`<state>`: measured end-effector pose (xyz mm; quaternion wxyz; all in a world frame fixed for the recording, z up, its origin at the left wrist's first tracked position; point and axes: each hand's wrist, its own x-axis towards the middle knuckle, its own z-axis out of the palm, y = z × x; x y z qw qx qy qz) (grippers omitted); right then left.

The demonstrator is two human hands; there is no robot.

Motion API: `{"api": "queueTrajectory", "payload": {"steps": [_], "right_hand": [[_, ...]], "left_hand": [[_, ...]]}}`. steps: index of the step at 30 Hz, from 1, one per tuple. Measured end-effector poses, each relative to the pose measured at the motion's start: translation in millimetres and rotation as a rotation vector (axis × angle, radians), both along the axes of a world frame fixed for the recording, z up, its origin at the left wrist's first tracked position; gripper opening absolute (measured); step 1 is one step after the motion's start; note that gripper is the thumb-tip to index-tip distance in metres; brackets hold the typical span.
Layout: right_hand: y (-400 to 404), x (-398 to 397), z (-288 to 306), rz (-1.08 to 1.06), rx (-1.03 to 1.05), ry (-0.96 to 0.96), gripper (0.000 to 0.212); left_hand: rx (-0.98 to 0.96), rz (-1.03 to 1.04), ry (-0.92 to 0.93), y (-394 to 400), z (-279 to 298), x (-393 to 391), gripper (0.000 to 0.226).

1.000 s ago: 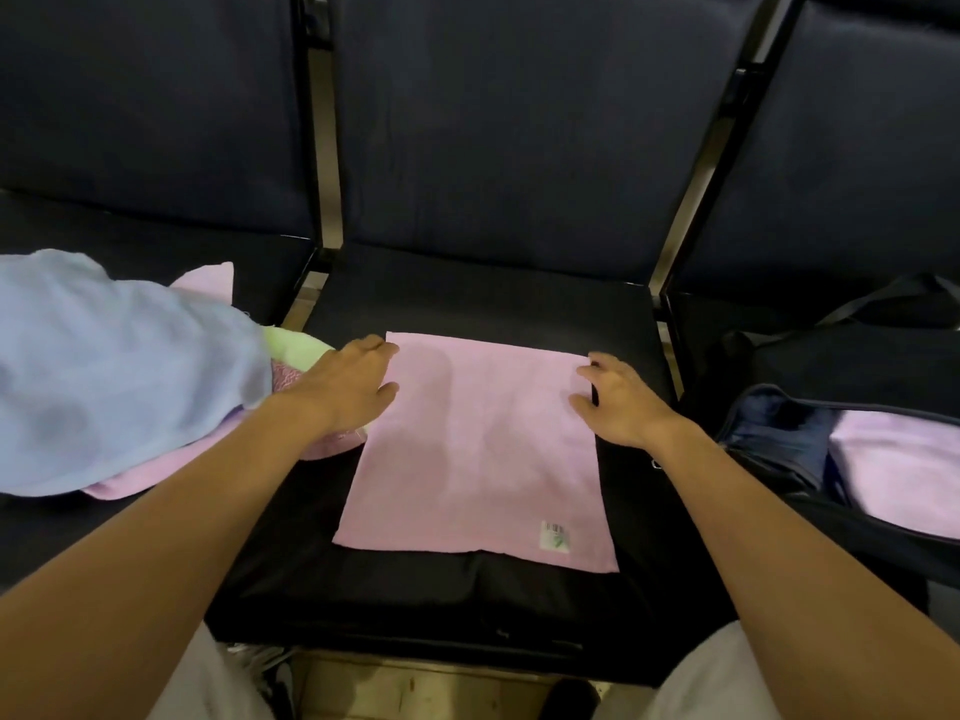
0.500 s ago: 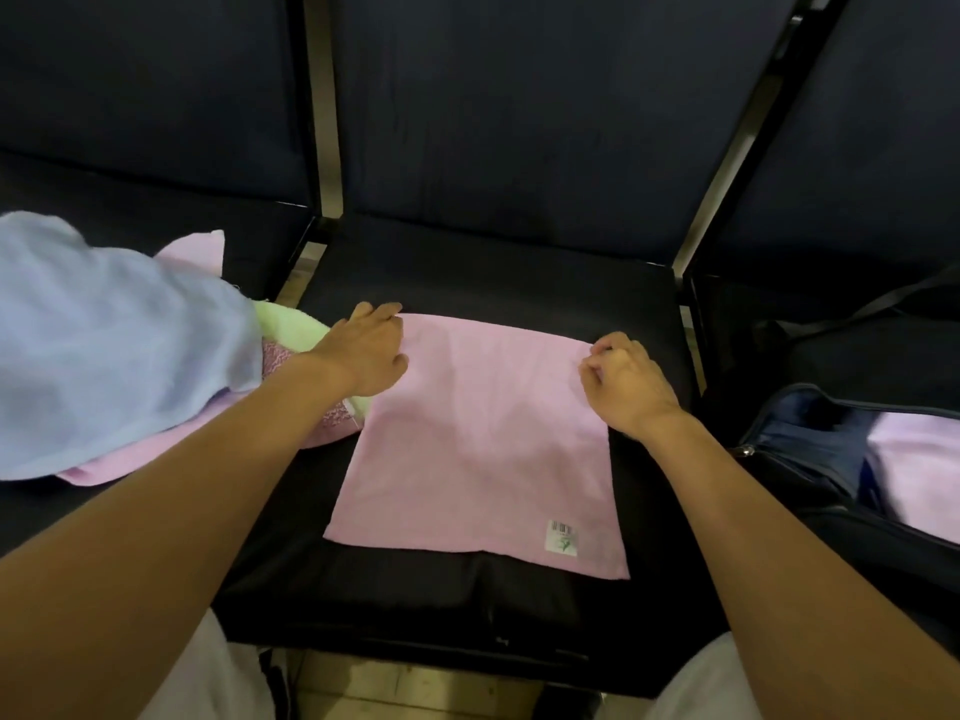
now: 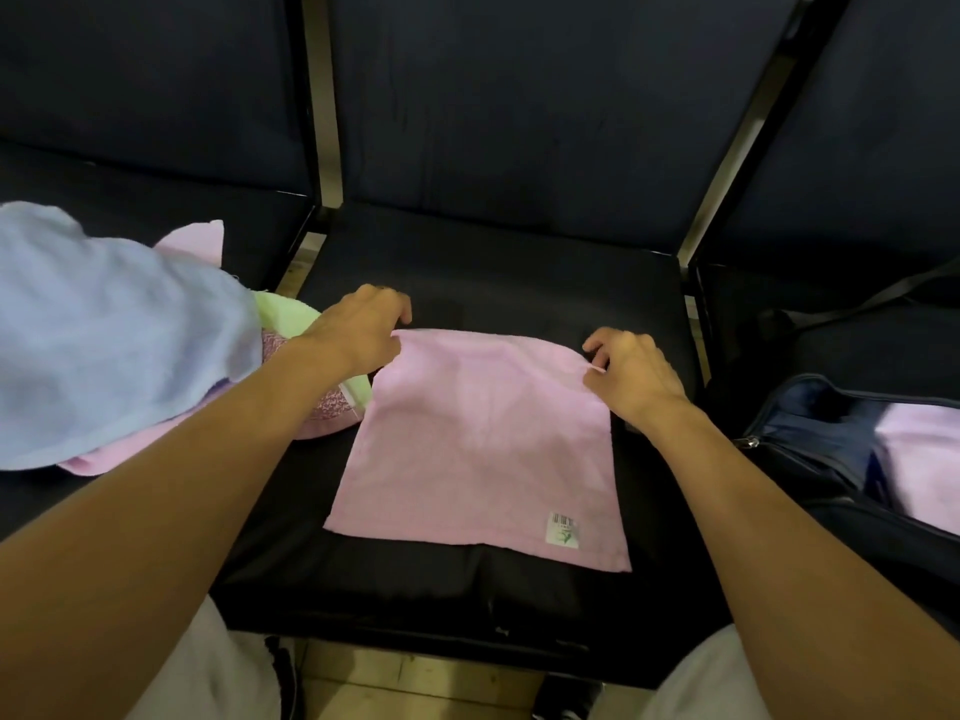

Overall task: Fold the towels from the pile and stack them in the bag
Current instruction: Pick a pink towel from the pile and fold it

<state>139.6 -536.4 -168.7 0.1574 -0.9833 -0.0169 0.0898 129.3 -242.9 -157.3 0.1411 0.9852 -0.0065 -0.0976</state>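
Pinching the far corners of the pink towel (image 3: 478, 439) spread on the middle seat (image 3: 467, 262), left hand (image 3: 358, 330) and right hand (image 3: 631, 374) could fold it crooked if one corner slips, while the bag (image 3: 831, 449) at right is cut off, its contents only partly visible.

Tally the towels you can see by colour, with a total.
Pink: 3, one spread on the seat, one in the pile, one in the bag
Blue: 1
Green: 1
Pink patterned: 1
Total: 6
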Motion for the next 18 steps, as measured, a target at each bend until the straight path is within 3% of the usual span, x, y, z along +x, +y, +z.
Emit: {"api": "queueTrajectory", "payload": {"steps": [6,14,18], "right_hand": [[-2.5,-1.3,9.6,-0.025,0.006,-0.174,0.008],[-12.9,-17.8,25.7,0.052,0.039,-0.17,0.025],[-24.0,-36.5,36.2,0.079,0.012,-0.142,0.028]], "left_hand": [[0.014,-0.008,-0.128,3.8,9.1,-1.8,0.019],[-0.139,-0.067,-0.018,15.1,31.1,-18.9,0.005],[-0.17,-0.123,-0.005,22.1,37.3,-36.3,0.011]]}}
